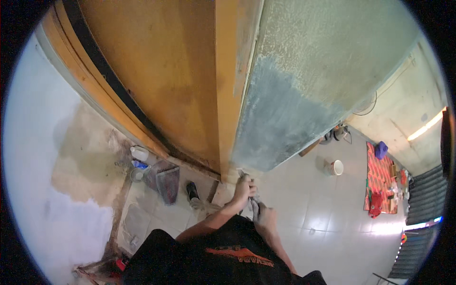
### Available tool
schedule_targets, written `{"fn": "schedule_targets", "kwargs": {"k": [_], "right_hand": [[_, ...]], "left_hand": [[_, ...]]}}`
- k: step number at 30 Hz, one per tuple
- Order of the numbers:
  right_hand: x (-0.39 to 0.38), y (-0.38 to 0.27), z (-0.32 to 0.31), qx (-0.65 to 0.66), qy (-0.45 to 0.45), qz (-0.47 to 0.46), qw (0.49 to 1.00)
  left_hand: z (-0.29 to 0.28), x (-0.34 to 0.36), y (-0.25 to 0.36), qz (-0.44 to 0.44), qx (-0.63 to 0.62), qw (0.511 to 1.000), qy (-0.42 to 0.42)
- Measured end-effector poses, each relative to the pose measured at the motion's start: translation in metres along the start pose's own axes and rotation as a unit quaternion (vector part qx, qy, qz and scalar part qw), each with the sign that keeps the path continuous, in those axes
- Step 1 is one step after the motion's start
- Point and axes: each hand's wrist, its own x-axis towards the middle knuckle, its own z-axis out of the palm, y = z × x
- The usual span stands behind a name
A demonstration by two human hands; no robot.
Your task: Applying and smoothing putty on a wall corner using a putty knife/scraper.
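My left hand (243, 188) is closed at the foot of a painted wall (289, 114), beside the orange door frame (227, 118). A small grey tip shows above its fingers, close to the wall's lower corner. Just below and to the right, my right hand (265, 219) is closed too, with a thin greyish piece between it and the left hand. What exactly each hand holds is too small and blurred to name. The lower part of the wall carries a darker grey patch; the upper part is paler and mottled.
Left of the frame stands an orange-brown door (156, 71). On the tiled floor are a white jug (139, 153), a dark mat (167, 185) and a dark shoe (192, 191). A white bucket (337, 167) stands at right, before a red patterned mat (374, 164) with a purple bundle (381, 150).
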Motion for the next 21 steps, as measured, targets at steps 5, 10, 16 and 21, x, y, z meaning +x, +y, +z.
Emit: {"fn": "schedule_targets", "kwargs": {"k": [5, 10, 16, 21], "right_hand": [[0.011, -0.021, -0.004, 0.013, 0.05, 0.043, 0.998], [-0.015, -0.012, 0.006, -0.008, 0.003, 0.061, 0.998], [0.019, 0.002, 0.019, 0.001, -0.008, 0.063, 0.998], [0.024, 0.034, 0.097, 0.153, -0.056, -0.034, 0.986]], "left_hand": [[-0.045, 0.078, -0.035, 0.03, -0.056, 0.984, -0.167], [-0.027, 0.006, -0.008, -0.007, 0.016, 0.997, -0.081], [-0.008, 0.037, -0.003, 0.079, 0.015, 0.993, 0.083], [-0.093, 0.067, -0.006, 0.109, 0.122, 0.986, -0.019]]}}
